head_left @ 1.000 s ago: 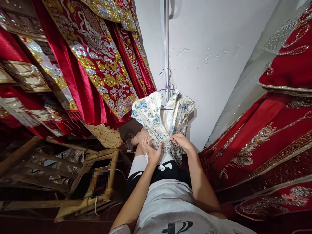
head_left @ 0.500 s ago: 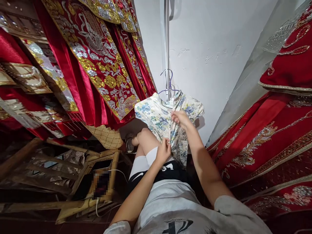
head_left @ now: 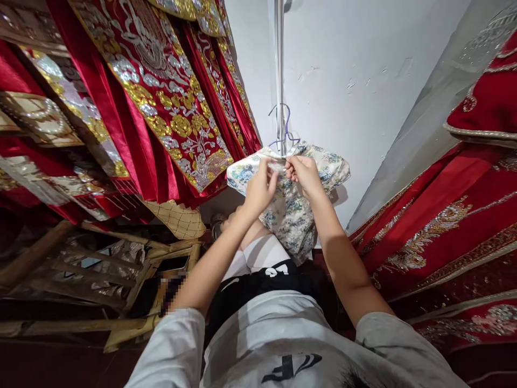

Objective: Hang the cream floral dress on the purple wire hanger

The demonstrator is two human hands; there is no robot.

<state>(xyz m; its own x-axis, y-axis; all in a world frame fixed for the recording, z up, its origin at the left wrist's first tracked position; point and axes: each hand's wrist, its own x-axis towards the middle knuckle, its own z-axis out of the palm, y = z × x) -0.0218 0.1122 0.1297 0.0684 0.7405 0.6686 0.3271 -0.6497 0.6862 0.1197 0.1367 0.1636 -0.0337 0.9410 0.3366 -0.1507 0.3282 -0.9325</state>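
Working beside red embroidered costumes (head_left: 180,124), hung well to the left of the purple hanger (head_left: 287,129), and near a bamboo frame (head_left: 72,326), low and far to the left of the purple hanger. Holds the left hand (head_left: 260,188) just below and left of the purple hanger, with fingers curled narrow at the neckline of a floral top (head_left: 288,215); cannot tell of any cloth inside that grip. Has the floral top draped on the purple hanger, with short sleeves spread to either side of it and a loose body falling below, and with a metal pole (head_left: 279,54) rising above. Pinches with the right hand (head_left: 307,175), just below and right of the purple hanger, in a narrow grip apparently on the neckline edge. Seems to be at the stage of matching front edges at the collar, directly under the purple hanger. Calls next, by that reading, for level edges, steady fingertips and only a light pull. Faces a white wall (head_left: 343,118) behind the purple hanger, with beaded red garments (head_left: 440,231) well to its right.
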